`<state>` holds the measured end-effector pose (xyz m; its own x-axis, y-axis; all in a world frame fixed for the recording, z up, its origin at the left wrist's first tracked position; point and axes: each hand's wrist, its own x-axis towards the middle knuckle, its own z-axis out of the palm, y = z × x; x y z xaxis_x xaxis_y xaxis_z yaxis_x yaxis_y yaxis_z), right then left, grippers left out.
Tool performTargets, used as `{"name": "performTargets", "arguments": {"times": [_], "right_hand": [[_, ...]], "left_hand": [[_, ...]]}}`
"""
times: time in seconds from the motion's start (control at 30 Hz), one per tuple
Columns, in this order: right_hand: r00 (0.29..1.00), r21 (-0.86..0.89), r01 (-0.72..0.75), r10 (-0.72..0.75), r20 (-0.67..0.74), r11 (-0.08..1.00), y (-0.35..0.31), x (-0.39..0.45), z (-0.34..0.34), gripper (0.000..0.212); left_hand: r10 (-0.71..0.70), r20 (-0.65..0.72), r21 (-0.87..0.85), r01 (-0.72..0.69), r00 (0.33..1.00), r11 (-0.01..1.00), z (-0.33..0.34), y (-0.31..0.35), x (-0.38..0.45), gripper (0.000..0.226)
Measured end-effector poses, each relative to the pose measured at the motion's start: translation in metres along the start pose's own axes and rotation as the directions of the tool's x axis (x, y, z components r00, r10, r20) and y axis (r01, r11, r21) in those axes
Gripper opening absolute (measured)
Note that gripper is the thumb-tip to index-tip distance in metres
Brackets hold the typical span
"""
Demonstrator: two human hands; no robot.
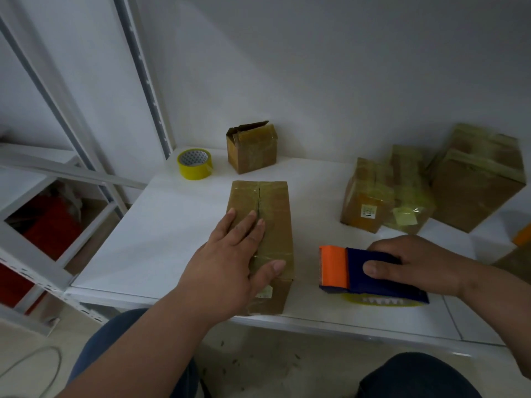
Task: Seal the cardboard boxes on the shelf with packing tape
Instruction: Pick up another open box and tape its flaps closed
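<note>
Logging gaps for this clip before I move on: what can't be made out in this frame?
- Long box: the near part of its seam, under the left hand, head view.
- Tape dispenser: its roll mostly hidden by the body and right hand.
- Label on a right-side box: print too small.
- Orange object: cut by the right edge.

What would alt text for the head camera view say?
A person's left hand lies flat on a taped cardboard box on a white shelf, while the right hand holds a blue-and-orange tape dispenser. More boxes and a yellow tape roll sit behind.
</note>
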<state>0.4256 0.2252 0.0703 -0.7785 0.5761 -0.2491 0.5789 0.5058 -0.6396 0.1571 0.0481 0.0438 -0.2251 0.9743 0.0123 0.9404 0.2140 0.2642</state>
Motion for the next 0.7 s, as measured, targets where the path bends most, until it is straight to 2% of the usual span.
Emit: {"name": "performTargets", "arguments": {"times": [0.1, 0.23, 0.43, 0.6, 0.7], "right_hand": [[1.000, -0.154, 0.021, -0.018, 0.020, 0.988, -0.006, 0.001, -0.007, 0.066], [0.998, -0.309, -0.003, 0.022, 0.058, 0.951, -0.021, 0.013, -0.006, 0.065], [0.970, -0.381, -0.124, 0.193, 0.147, 0.916, -0.053, 0.037, 0.002, 0.041], [0.928, -0.308, -0.243, 0.313, 0.201, 0.920, -0.058, 0.054, 0.002, 0.049], [0.881, -0.361, -0.315, 0.412, 0.233, 0.878, -0.042, 0.058, 0.023, 0.047]], "left_hand": [[0.009, -0.015, 0.006, -0.009, 1.000, 1.000, 0.001, -0.001, 0.001, 0.095], [0.015, -0.038, -0.011, -0.015, 0.999, 1.000, 0.003, 0.000, 0.001, 0.101], [0.006, -0.012, -0.001, -0.006, 1.000, 1.000, 0.000, 0.004, -0.002, 0.100], [0.016, 0.000, 0.014, -0.016, 1.000, 1.000, 0.000, 0.005, -0.001, 0.103], [0.025, -0.002, 0.027, -0.025, 1.000, 0.999, -0.001, 0.005, -0.003, 0.101]]}}
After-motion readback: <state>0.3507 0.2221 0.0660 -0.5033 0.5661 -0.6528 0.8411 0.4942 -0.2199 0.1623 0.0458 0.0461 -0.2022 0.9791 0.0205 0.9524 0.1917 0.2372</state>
